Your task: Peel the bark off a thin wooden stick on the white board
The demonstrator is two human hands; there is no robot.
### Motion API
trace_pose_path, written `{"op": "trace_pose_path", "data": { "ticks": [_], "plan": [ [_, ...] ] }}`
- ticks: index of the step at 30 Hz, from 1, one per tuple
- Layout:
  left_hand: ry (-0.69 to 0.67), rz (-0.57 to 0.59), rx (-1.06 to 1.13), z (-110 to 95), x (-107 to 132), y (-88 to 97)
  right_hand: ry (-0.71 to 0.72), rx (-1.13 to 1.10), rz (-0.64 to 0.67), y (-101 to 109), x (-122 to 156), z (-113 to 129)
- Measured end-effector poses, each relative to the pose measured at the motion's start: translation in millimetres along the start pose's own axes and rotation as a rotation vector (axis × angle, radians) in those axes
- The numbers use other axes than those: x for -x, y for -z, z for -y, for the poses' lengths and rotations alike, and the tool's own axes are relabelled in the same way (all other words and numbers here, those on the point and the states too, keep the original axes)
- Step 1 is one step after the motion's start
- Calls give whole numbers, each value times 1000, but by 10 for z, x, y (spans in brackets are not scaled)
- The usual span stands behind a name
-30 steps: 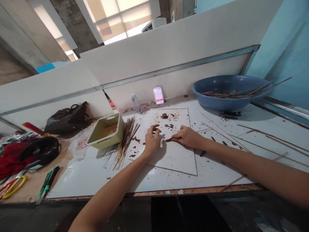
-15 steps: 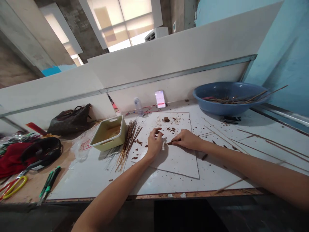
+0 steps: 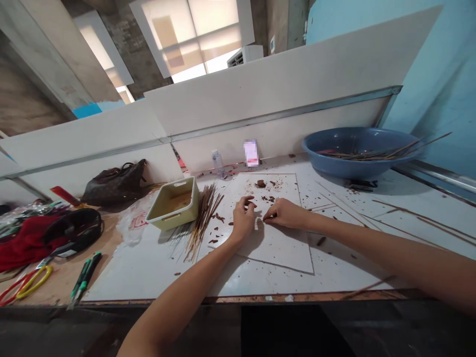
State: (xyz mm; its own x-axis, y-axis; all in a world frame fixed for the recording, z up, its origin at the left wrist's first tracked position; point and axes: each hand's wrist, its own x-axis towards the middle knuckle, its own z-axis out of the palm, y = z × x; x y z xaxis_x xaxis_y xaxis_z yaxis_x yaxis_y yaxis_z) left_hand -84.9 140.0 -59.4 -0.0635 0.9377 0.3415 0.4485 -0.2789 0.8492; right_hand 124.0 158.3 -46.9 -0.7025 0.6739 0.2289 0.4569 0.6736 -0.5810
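My right hand [image 3: 282, 213] rests on a white board [image 3: 275, 253] with its fingers pinched on a small dark-brown strip of paste-like material [image 3: 266, 219]. Most of that strip is hidden under the fingertips. Just left of it is my left hand [image 3: 244, 218], its fingers loosely bent and apart, the side of the hand low over the board. A thin pale line shows between the hands, too fine to make out. Beyond them lie a brown lump [image 3: 261, 183] and several crumbs [image 3: 267, 199] of the same colour.
Left of the board lies a bundle of thin brown sticks [image 3: 204, 218] beside a green plastic basket [image 3: 174, 218]. A bottle [image 3: 218, 164] and a phone [image 3: 251, 152] stand at the back. Far right are a blue basin [image 3: 357, 168] and long sticks [image 3: 416, 213]. Cutters [image 3: 86, 275] and scissors [image 3: 35, 282] lie left.
The whole view has shifted slightly to the right. Less of the brown strip shows beyond my right fingertips. My left hand keeps nearly the same pose.
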Motion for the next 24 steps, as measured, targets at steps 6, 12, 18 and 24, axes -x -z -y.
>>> {"op": "trace_pose_path", "data": {
  "ticks": [6,12,18,24],
  "plan": [
    [27,-5,44,1,-7,-10,4,86,-70,-97,62,-9],
    [26,-8,34,4,-6,-9,-25,53,-39,-14,61,28],
    [24,-3,43,-3,-5,-9,-11,153,-40,-43,44,73],
    [22,-12,47,10,-3,-1,-33,396,-200,-173,283,193]
  ]
}}
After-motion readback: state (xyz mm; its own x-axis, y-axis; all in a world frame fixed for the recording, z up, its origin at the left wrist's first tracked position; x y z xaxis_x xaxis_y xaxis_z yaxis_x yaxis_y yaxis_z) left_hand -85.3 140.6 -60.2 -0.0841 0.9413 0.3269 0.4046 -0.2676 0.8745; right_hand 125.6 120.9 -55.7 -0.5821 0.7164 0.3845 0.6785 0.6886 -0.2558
